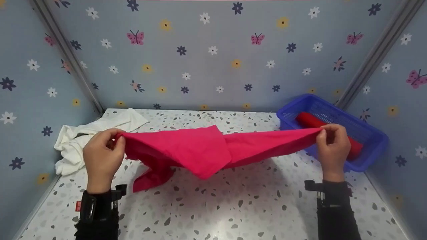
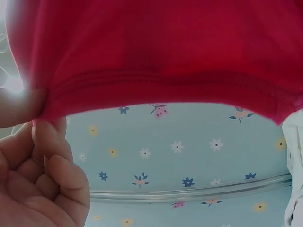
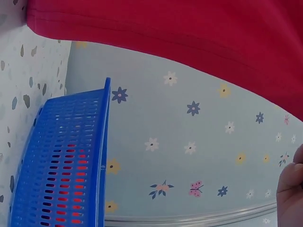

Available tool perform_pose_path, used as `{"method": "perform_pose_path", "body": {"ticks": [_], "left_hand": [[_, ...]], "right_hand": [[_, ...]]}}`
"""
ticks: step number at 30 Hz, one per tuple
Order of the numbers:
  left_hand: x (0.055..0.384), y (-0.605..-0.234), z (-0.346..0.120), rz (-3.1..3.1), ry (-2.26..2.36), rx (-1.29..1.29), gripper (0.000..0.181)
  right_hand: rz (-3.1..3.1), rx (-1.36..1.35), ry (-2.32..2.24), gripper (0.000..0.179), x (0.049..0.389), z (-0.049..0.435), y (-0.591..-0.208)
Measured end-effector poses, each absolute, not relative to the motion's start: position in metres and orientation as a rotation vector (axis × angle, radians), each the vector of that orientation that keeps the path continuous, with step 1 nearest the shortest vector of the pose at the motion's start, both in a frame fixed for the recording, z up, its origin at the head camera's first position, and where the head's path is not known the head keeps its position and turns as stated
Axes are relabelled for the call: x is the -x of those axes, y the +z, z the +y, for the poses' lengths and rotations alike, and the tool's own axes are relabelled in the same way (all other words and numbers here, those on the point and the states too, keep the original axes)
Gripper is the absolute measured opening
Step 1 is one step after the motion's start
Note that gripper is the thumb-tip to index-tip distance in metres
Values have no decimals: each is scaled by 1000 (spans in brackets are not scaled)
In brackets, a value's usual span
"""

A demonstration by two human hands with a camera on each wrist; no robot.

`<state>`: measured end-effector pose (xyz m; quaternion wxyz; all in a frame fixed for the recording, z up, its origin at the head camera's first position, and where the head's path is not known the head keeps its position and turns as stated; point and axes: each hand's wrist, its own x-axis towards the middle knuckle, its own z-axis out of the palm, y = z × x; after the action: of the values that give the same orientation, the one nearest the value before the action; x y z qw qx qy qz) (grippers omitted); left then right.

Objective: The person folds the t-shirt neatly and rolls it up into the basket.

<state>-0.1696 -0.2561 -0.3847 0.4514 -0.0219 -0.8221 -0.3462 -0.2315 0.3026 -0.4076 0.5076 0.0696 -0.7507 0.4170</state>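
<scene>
A bright pinkish-red garment [image 1: 203, 150] is stretched sideways above the table between the two hands. My left hand [image 1: 104, 156] pinches one end between thumb and fingers, and my right hand [image 1: 333, 146] pinches the other end at about the same height. A folded flap hangs down at the middle of the cloth, and a loose part droops below the left side toward the table. In the left wrist view, double stitching runs along the hem of the garment [image 2: 161, 75]. Only a small part of the right hand [image 3: 291, 182] shows at the edge of the right wrist view.
A blue perforated basket [image 1: 373, 143] with rolled red cloth [image 1: 310, 119] inside stands at the back right, partly behind the right hand. A crumpled white cloth [image 1: 71, 146] lies at the left. Patterned walls [image 1: 206, 60] enclose the speckled table [image 1: 213, 206] on three sides.
</scene>
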Motion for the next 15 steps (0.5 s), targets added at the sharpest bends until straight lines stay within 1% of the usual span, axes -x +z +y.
{"method": "perform_pose_path", "body": {"ticks": [7, 10, 15], "left_hand": [[152, -380, -257, -2058, -912, 106, 16], [148, -376, -256, -2032, -969, 121, 17], [156, -373, -257, -2087, -1023, 97, 14]], "right_hand": [[-1595, -97, 1024, 22, 226, 303, -404], [-1521, -53, 1043, 19, 223, 303, -400], [-1633, -62, 1075, 18, 230, 310, -397]]}}
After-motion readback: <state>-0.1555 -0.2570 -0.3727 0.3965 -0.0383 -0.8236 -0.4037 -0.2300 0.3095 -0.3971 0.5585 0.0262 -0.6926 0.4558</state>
